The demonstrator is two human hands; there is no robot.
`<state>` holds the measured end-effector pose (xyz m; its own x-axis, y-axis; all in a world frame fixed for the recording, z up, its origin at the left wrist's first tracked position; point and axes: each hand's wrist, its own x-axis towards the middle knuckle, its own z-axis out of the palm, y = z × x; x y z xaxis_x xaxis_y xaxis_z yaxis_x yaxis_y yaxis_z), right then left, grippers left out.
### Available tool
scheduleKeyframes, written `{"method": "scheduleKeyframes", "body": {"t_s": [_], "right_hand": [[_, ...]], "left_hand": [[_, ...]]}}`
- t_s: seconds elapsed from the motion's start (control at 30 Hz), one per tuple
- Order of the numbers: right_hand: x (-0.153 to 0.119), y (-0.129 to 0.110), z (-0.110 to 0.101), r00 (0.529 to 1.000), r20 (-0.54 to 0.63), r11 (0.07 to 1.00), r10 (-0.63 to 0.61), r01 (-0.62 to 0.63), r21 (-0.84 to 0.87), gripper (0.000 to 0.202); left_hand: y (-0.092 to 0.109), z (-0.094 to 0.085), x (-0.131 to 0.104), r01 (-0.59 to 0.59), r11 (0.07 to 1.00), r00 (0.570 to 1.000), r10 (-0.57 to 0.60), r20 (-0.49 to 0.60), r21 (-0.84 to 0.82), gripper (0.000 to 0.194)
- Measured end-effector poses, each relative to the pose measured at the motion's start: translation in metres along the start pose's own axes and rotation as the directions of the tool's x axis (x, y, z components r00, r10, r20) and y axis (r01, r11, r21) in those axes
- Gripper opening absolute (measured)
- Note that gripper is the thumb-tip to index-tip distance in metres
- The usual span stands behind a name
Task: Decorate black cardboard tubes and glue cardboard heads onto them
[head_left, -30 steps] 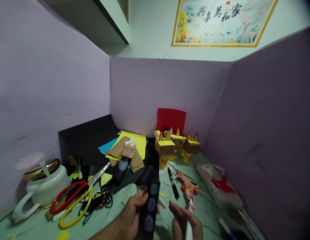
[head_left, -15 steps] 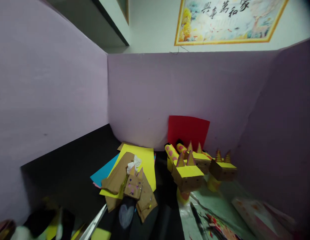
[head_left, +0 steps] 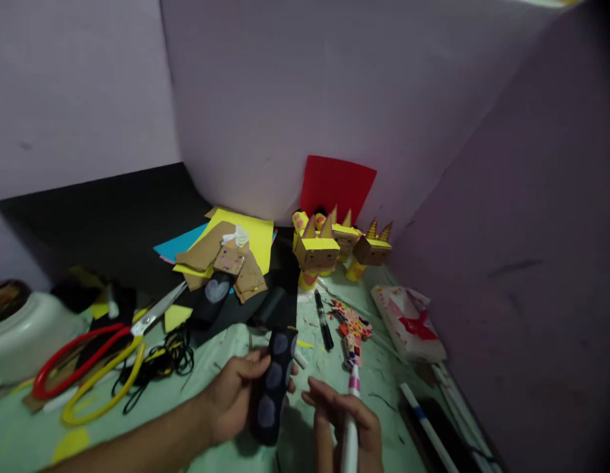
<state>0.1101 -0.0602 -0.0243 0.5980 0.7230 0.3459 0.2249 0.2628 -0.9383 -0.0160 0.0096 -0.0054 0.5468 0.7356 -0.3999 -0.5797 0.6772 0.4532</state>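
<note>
In my left hand (head_left: 236,387) is a black paper tube (head_left: 275,378) marked with large grey-purple dots, held upright and slightly tilted. A white marker with a pink band (head_left: 350,427) lies between the fingers of my right hand (head_left: 329,420), its pink end pointing up and away from me. The two hands are close together but apart. Beyond them, a small cardboard cat face (head_left: 230,258) rests above a black tube with a grey heart (head_left: 217,291). Small spotted paper cutouts (head_left: 352,322) lie past my right hand, near a black pen (head_left: 324,320).
Large scissors (head_left: 137,325) with red and yellow handles lie at left, beside tangled black cord (head_left: 171,358) and a white jar (head_left: 29,335). Several yellow-topped cardboard animals (head_left: 317,253) stand before a red sheet (head_left: 337,184). A tissue pack (head_left: 408,322) and a blue-banded marker (head_left: 427,427) sit at right.
The view has tipped downward, so the standing animals and paper pile appear higher. Both my hands, the dotted tube and the marker have come into view; the framed picture has mostly left it.
</note>
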Motion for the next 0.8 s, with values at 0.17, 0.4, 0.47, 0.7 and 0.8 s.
{"method": "scheduleKeyframes", "body": {"t_s": [0.17, 0.4, 0.47, 0.7, 0.8], "right_hand": [[0.002, -0.007, -0.011, 0.980, 0.197, 0.998, 0.000, -0.012, 0.056, 0.020], [0.027, 0.001, -0.020, 0.964, 0.254, 0.978, 0.077, -0.124, 0.171, 0.034], [0.041, -0.009, -0.018, 0.951, 0.277, 0.954, 0.136, -0.200, 0.222, 0.037], [0.080, -0.045, 0.006, 0.856, 0.477, 0.880, 0.198, -0.370, 0.299, 0.046], [0.075, -0.045, 0.017, 0.794, 0.567, 0.852, 0.220, -0.439, 0.285, 0.048]], "left_hand": [[0.000, 0.006, -0.004, -0.180, 0.978, 0.980, 0.169, 0.107, 0.105, 0.024], [0.008, 0.002, -0.010, -0.329, 0.933, 0.943, 0.316, 0.107, 0.146, 0.032], [0.008, 0.003, -0.012, -0.310, 0.940, 0.948, 0.294, 0.121, 0.145, 0.032], [0.001, 0.010, -0.017, -0.234, 0.955, 0.958, 0.195, 0.211, 0.181, 0.036], [-0.003, 0.012, -0.017, -0.221, 0.955, 0.951, 0.166, 0.260, 0.198, 0.035]]}}
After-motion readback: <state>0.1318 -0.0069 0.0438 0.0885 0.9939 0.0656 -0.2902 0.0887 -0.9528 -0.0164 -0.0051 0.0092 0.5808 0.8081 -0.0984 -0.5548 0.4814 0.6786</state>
